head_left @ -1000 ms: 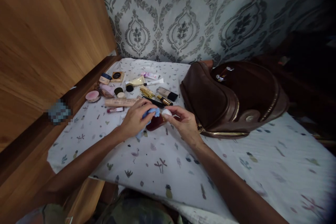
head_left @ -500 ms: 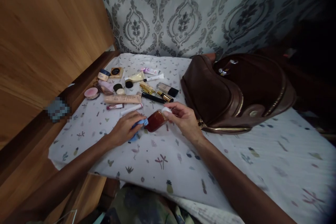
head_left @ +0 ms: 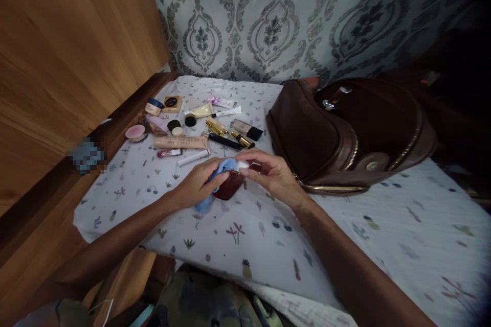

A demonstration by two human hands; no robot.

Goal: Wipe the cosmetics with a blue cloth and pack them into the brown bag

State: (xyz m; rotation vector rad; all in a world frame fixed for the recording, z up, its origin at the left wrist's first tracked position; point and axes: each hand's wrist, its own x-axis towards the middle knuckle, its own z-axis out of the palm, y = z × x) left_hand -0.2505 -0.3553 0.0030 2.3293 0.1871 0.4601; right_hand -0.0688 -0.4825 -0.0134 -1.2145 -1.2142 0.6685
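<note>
My left hand is closed on a light blue cloth and presses it against a small dark red bottle with a white cap. My right hand pinches the bottle at its capped end, holding it just above the white printed bedsheet. The cloth covers the bottle's upper side; its tail hangs toward the sheet.
Several cosmetics lie behind the hands: a beige tube, a pink compact, a black pencil, a gold lipstick. A brown leather bag lies at the right. A wooden headboard rises at the left.
Half a second ago my left hand with the cloth lay on the sheet beside the bottle; it has come back up onto the bottle. My right hand kept hold.
</note>
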